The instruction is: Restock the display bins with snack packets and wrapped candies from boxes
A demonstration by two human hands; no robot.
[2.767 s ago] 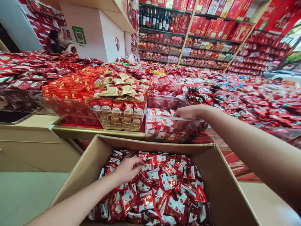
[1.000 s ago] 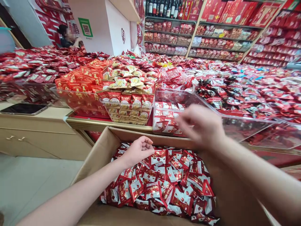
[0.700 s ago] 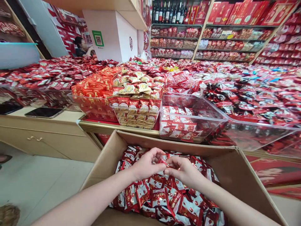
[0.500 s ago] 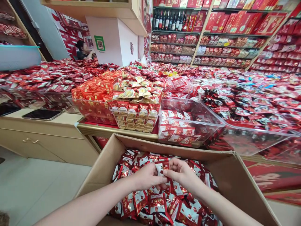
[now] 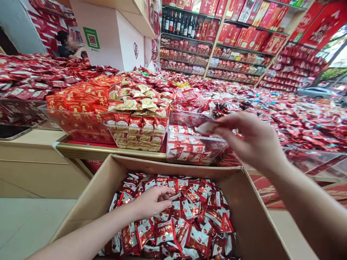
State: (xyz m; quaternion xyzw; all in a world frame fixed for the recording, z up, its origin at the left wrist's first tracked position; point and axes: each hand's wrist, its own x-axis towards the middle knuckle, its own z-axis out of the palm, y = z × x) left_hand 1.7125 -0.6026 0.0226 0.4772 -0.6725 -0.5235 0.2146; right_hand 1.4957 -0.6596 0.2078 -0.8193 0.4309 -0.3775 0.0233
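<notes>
My right hand (image 5: 249, 141) is raised over the clear plastic bin (image 5: 214, 144) and pinches a red and white candy packet (image 5: 207, 128), blurred by motion. Stacked packets (image 5: 185, 144) in red and white fill the bin's left part. Below, my left hand (image 5: 155, 202) hovers over or rests on the loose candy packets (image 5: 168, 231) in the open cardboard box (image 5: 244, 202). Its fingers are curled with a gap between thumb and index finger, and nothing shows between them.
Left of the bin stand a bin of durian packets (image 5: 135, 133) and a bin of orange-red packets (image 5: 78, 119). A phone (image 5: 13, 132) lies on the counter at far left. Behind are candy heaps, shelves with bottles (image 5: 179, 25), and a seated person (image 5: 67, 45).
My right hand has moved up and right from the box to the bin, carrying a packet. My left hand has let go of that packet and stays low. The view has turned right.
</notes>
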